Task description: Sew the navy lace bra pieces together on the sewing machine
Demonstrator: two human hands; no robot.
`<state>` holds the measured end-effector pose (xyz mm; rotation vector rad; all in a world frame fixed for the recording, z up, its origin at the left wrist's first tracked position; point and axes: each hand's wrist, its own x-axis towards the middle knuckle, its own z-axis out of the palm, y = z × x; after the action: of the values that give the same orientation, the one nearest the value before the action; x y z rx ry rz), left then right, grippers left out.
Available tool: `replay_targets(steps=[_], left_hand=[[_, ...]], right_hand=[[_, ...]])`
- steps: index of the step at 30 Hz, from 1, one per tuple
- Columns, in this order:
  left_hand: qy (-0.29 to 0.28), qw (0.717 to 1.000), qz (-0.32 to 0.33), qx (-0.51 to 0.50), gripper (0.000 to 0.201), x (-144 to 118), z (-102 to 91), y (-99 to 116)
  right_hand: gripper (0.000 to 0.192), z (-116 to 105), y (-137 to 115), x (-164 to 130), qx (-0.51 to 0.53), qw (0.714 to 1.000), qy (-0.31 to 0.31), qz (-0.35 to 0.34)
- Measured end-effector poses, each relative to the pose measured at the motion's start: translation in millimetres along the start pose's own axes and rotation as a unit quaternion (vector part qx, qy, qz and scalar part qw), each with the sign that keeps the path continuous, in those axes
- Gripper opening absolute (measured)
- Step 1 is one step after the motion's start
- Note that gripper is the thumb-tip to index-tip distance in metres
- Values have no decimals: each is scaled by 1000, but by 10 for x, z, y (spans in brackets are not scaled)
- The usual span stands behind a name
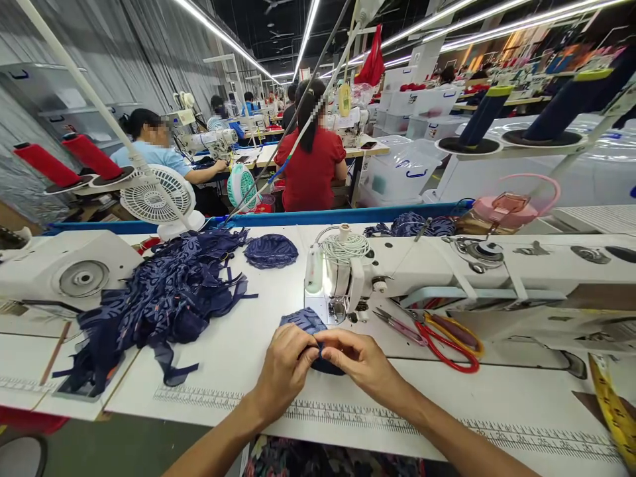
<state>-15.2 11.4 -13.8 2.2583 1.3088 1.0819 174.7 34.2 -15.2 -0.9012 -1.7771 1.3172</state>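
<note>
My left hand (pixel 284 371) and my right hand (pixel 358 361) meet over a small navy patterned fabric piece (pixel 304 320) on the white sewing table (pixel 238 358). Both pinch its near edge, fingertips touching. The piece lies just in front of the needle area of the white sewing machine (pixel 348 278). Much of the fabric is hidden under my fingers.
A heap of navy patterned fabric pieces (pixel 163 298) lies to the left, a folded piece (pixel 271 250) behind it. Red-handled scissors (pixel 447 341) and small snips (pixel 397 326) lie to the right. A white fan (pixel 156 199) stands at the back left. Other people sit at machines beyond.
</note>
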Motion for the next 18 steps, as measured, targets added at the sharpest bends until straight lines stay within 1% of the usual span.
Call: replay_targets(steps=[2,5,8,11,14,18], left_hand=[[5,1000,-12,-1,18,-3,24,-2],[10,998,-55,-22,15,-23,57,-7],[3,991,-104,-86,13,-31,64,17],[-15,980,-139,-140,15,-14,59,59],[-16,969,-171,-177,15,7,60,79],[-25,936,-255,-240,19,0,-7,51]], right_hand=[[21,28,-15,-11,24,1000,13,3],[14,51,-21,-21,21,998,49,23],[14,49,-25,-25,-7,996,74,46],[13,37,-43,-26,-41,994,86,53],[13,34,-83,-19,-67,993,84,42],[14,80,-127,14,-97,993,74,-2]])
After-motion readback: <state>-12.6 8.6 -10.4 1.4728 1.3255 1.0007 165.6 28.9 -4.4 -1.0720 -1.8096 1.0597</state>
